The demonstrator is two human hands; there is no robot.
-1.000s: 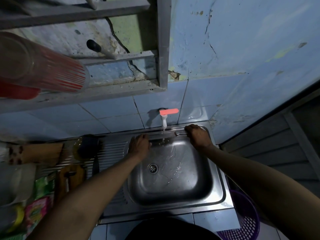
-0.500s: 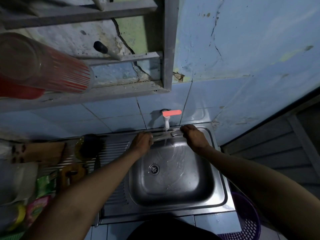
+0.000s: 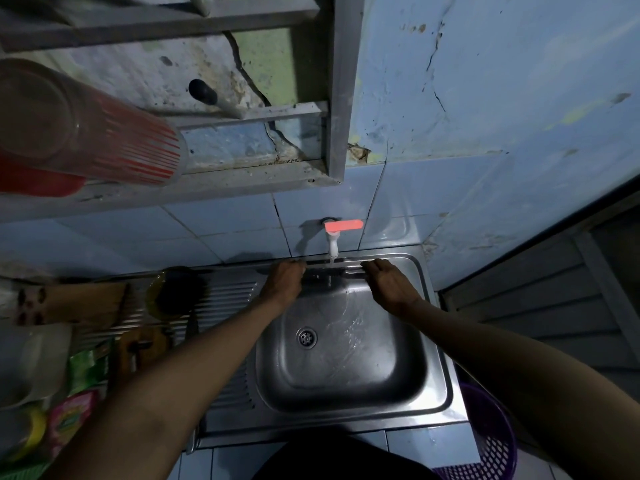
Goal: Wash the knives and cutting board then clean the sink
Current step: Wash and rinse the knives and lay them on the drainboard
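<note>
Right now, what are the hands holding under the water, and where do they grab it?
A knife. The left hand and the right hand each hold one end; which end is the handle is too dark to tell.

We are in a worn home kitchen: a steel sink (image 3: 353, 382) below our fingers, a wall tap (image 3: 333, 237) just above them, blue tiles (image 3: 221, 230), a shelf (image 3: 166, 188) with cups overhead.
</note>
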